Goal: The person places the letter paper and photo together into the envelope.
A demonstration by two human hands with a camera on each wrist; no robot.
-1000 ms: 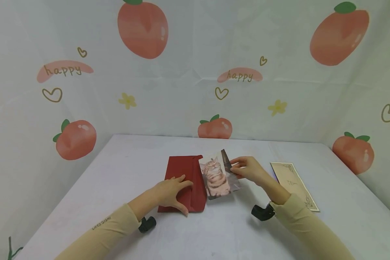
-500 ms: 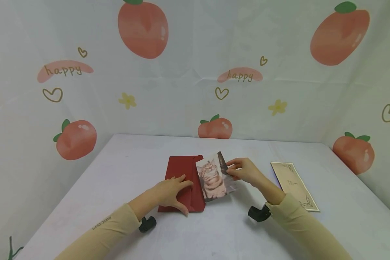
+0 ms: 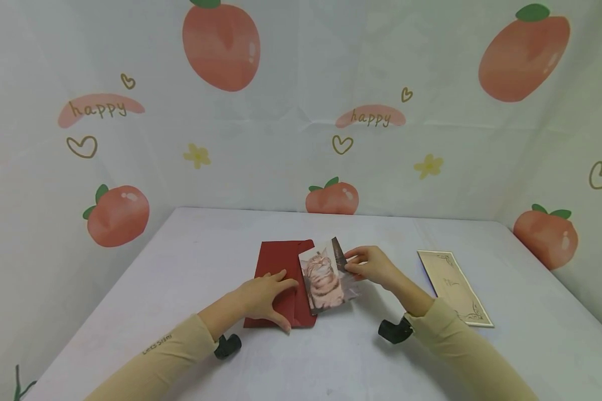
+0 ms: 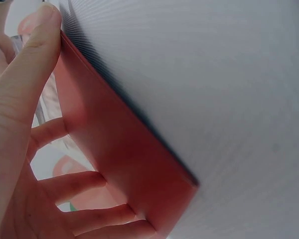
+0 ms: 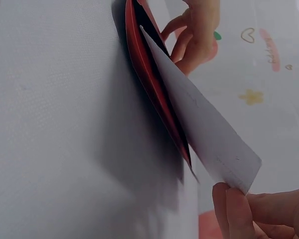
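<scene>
Left hand: fingers spread, not clamped, pressing on the face of the red envelope. Photo of a cat: between the hands, tilted, overlapping the envelope's right side at its gaping mouth; cannot tell whether any edge is inside. Right hand: right of the envelope, fingertips pinching the photo's far edge. Beige card: flat, well right of the envelope.

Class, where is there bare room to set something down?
The table is bare left of the red envelope, between the sleeves in front, and right of the cream card. Crowded: mid-table, where the left hand touches the red envelope and the right hand pinches the cat picture.
</scene>
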